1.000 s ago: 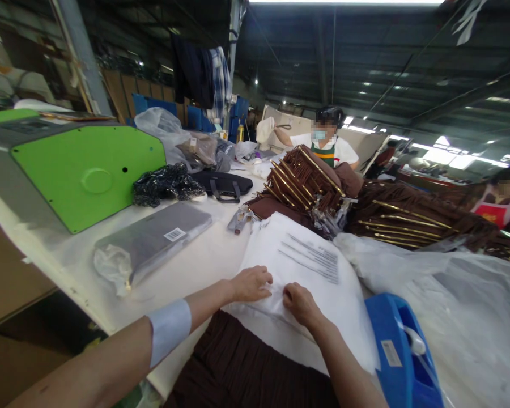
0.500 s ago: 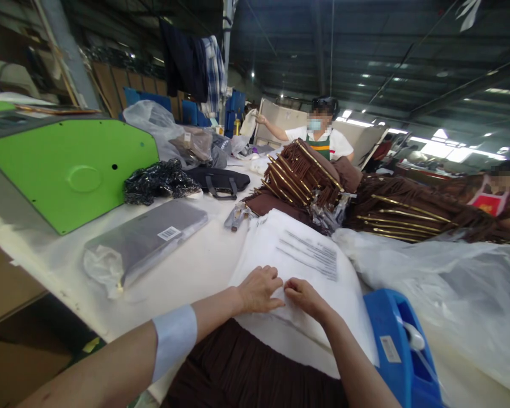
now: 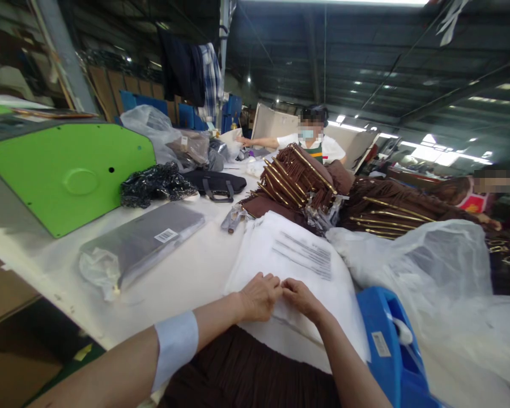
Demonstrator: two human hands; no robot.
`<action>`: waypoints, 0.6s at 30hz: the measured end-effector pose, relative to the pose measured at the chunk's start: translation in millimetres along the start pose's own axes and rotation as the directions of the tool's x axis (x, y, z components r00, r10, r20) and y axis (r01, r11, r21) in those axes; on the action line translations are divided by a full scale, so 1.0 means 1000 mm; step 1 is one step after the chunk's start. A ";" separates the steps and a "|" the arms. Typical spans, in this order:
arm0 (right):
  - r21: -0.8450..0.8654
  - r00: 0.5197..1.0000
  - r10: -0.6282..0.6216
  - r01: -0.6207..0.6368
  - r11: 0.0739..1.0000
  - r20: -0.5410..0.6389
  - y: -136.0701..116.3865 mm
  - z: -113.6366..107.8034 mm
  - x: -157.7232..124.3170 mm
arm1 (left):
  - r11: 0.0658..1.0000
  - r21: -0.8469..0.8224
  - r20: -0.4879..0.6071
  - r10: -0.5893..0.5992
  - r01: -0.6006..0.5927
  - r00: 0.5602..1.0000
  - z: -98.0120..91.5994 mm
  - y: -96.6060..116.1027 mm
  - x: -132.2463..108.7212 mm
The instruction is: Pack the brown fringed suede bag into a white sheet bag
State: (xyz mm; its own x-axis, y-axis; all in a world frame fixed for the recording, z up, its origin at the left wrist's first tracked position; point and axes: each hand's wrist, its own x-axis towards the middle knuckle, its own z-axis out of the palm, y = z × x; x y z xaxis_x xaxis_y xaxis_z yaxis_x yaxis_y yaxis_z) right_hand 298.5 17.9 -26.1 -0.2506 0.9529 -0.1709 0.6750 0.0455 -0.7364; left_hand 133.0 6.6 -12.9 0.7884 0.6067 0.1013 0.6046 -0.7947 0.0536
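My left hand (image 3: pixel 260 296) and my right hand (image 3: pixel 301 298) meet fingertip to fingertip on a stack of white plastic bags (image 3: pixel 297 262) printed with grey text. Both hands have their fingers curled and pinch the near edge of the top bag. A light band wraps my left forearm (image 3: pixel 175 347). Brown pleated fabric (image 3: pixel 242 375) lies under the bags at the table's near edge, between my arms.
A blue tape dispenser (image 3: pixel 386 351) sits right of my right arm. A bagged grey item with a barcode (image 3: pixel 140 241) lies to the left, beside a green machine (image 3: pixel 68 173). Brown pleated garments with gold hangers (image 3: pixel 306 184) pile up behind. A person works at the far end (image 3: pixel 312 141); loose clear plastic (image 3: pixel 446 272) is at right.
My two hands have drawn closer together on the top bag until the fingertips touch. The person at the far end lowered an arm to the table.
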 end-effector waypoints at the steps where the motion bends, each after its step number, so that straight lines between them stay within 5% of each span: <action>1: -0.001 1.000 0.001 -0.001 1.000 -0.001 0.000 0.000 0.000 | 1.000 -0.001 0.000 -0.004 0.004 1.000 0.000 -0.001 -0.002; 12: -0.033 1.000 -0.012 0.012 0.999 -0.013 0.006 0.002 0.001 | 1.000 0.019 0.071 0.011 -0.012 0.997 -0.003 -0.026 -0.005; 18: -0.133 0.998 -0.028 0.020 0.991 -0.053 -0.009 0.003 -0.017 | 0.987 0.048 0.002 -0.156 0.156 0.988 -0.003 -0.023 -0.004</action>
State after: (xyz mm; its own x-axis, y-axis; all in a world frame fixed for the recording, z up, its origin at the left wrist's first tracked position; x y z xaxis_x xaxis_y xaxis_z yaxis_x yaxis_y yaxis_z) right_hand 295.0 0.8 -18.8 -0.2323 0.9657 -0.1158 0.7559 0.1044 -0.6463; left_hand 115.5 22.6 -11.4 0.6844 0.7235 0.0897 0.7250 -0.6884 0.0208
